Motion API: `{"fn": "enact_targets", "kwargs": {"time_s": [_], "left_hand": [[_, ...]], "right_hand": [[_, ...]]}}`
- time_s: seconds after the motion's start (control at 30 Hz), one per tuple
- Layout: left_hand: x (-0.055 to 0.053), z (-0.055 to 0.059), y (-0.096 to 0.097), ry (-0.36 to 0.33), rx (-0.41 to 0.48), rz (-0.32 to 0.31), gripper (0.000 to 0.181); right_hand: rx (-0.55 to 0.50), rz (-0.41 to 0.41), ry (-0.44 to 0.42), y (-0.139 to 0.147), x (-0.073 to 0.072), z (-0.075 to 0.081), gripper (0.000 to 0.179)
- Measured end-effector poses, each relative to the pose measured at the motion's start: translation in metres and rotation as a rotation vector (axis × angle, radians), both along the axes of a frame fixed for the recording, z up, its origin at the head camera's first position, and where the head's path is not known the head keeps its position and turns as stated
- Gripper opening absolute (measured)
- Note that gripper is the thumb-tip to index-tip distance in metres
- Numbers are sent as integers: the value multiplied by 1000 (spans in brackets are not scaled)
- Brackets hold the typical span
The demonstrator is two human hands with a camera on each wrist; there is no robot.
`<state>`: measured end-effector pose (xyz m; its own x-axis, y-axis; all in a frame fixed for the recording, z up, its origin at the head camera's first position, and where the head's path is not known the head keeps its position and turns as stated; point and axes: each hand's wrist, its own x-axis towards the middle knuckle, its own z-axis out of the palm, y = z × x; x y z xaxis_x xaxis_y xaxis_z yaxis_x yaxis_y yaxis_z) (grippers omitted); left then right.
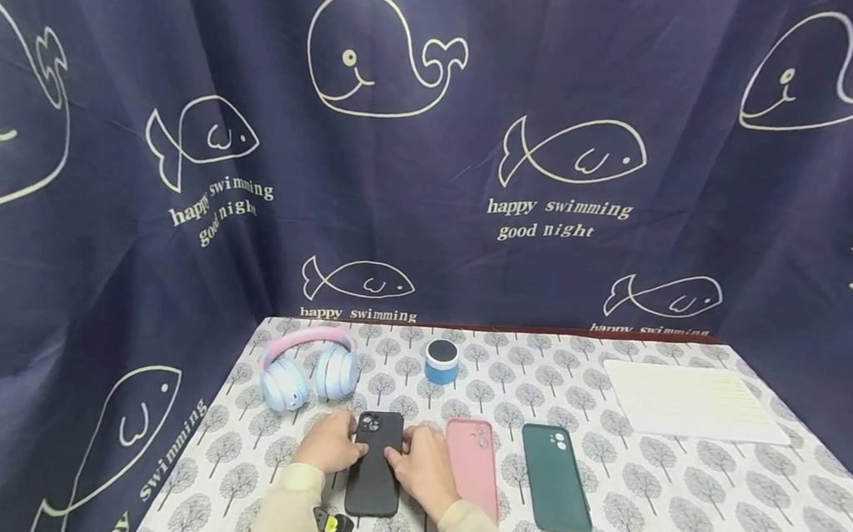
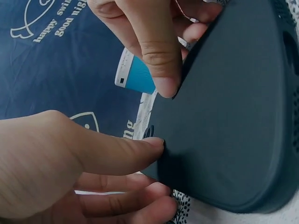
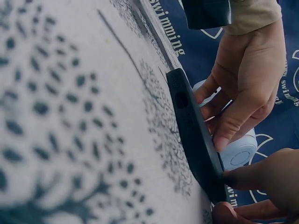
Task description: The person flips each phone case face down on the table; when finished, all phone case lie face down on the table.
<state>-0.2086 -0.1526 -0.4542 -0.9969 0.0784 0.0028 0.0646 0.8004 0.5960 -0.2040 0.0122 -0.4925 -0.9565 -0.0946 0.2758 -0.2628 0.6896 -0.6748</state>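
Observation:
A black phone case (image 1: 377, 483), its lens end pointing away from me and its back facing up, is held between both hands. On its left side, my left hand (image 1: 328, 442) grips the upper part, thumb on the edge of the back. Opposite, my right hand (image 1: 426, 465) holds the right side with its thumb bent over the edge. In the left wrist view, the left fingers (image 2: 126, 198) lie beside and under the rim. The right wrist view shows the case's end with a port opening (image 3: 181, 100). Whether the case touches the cloth I cannot tell.
A pink phone case (image 1: 473, 462) lies just right of my right hand, and a dark green one (image 1: 556, 481) farther right. Blue and pink headphones (image 1: 338, 372) sit behind my left hand. A blue speaker (image 1: 441, 371) and a white lined sheet (image 1: 694, 401) are farther back.

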Motion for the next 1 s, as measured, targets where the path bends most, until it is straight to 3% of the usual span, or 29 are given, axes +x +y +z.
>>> {"fn": "enact_targets", "kwargs": {"time_s": [0.27, 0.4, 0.5, 0.6, 0.67, 0.83, 1.0], "left_hand": [[-3, -8, 9, 101, -161, 18, 25], [-3, -1, 22, 249, -202, 99, 36], [-3, 8, 41, 347, -127, 128, 48], [-1, 13, 70, 339, 7, 77, 49], [2, 11, 87, 313, 48, 29, 49], [10, -5, 111, 267, 9, -56, 47], [15, -19, 118, 235, -23, -97, 36]], "right_hand": [[-2, 11, -13, 2, 2, 1, 20], [-41, 44, -77, 13, 6, 24, 28], [-51, -2, -82, 34, 7, 47, 37], [26, -91, -55, 66, 4, 56, 37], [76, -137, -76, 86, 2, 55, 39], [154, -173, -133, 118, 2, 38, 42], [176, -187, -151, 126, 5, 24, 22]]}}
